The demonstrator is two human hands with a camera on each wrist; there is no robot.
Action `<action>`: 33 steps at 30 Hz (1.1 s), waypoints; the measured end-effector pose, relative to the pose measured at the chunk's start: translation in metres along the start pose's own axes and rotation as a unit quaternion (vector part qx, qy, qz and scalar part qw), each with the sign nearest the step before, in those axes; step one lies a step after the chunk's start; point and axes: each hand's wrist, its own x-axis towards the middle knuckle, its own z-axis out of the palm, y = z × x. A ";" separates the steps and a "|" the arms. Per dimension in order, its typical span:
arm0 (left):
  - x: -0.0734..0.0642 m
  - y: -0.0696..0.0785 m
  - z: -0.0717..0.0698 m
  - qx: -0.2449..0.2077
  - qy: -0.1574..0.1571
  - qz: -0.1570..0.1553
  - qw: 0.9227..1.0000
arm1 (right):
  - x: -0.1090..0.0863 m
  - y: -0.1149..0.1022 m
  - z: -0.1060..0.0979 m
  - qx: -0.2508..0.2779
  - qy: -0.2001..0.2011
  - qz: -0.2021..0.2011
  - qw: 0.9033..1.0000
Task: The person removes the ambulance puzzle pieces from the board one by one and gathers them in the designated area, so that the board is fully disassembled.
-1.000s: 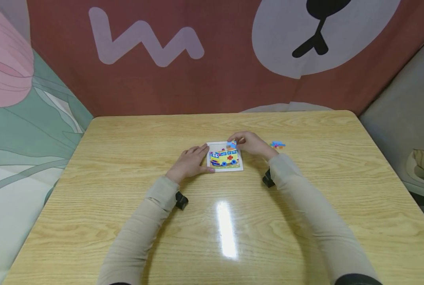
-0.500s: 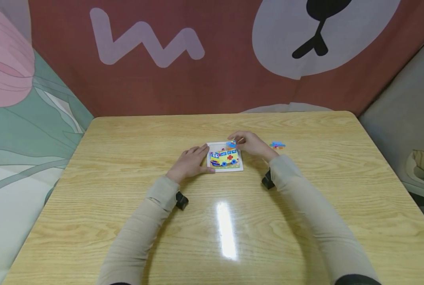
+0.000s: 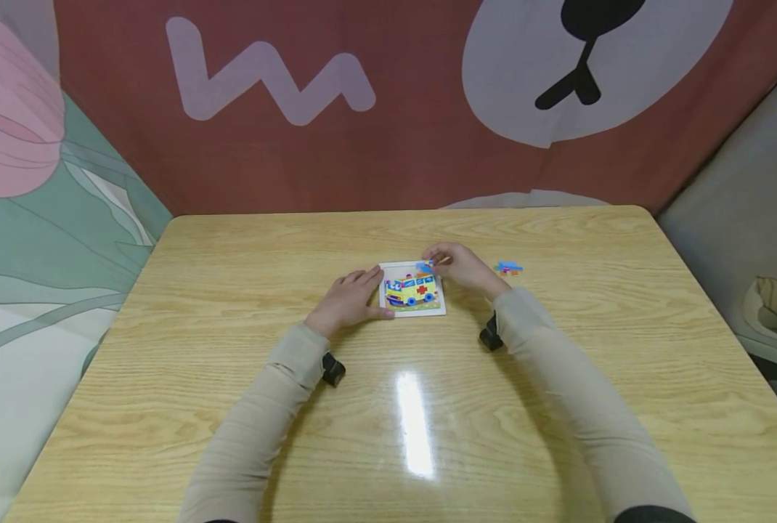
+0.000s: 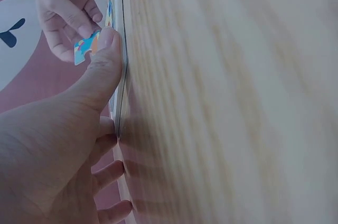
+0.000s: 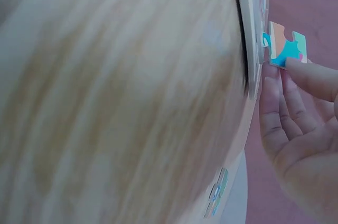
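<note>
In the head view, a white-framed jigsaw puzzle (image 3: 420, 312) with a yellow ambulance picture lies on the table. My left hand (image 3: 349, 299) rests at its left side, thumb on the near left corner and fingers spread along the edge. My right hand (image 3: 460, 267) is over the puzzle's far right corner. Between thumb and fingers it pinches a puzzle piece (image 5: 288, 47), blue, orange and pale green, which the right wrist view shows tilted up from the frame. From the left wrist view, the piece (image 4: 84, 48) appears just beyond my left thumb.
A small pile of loose puzzle pieces (image 3: 509, 268) lies right of the frame, beyond the right wrist. The wooden table (image 3: 232, 261) meets a reddish-brown patterned wall (image 3: 415, 160) at its far edge.
My right hand has shifted slightly to the right with the puzzle piece, which now looks more tilted. The left hand and the frame have stayed where they were.
</note>
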 end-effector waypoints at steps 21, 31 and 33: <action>0.001 -0.002 0.003 0.006 0.006 0.006 1.000 | -0.004 -0.003 0.004 -0.029 -0.043 0.021 0.998; 0.001 -0.002 0.003 0.005 0.009 0.006 1.000 | -0.005 -0.008 0.005 -0.039 -0.038 0.010 0.998; 0.001 -0.002 0.003 0.007 0.010 0.006 1.000 | -0.005 -0.008 0.005 -0.038 -0.037 0.011 0.999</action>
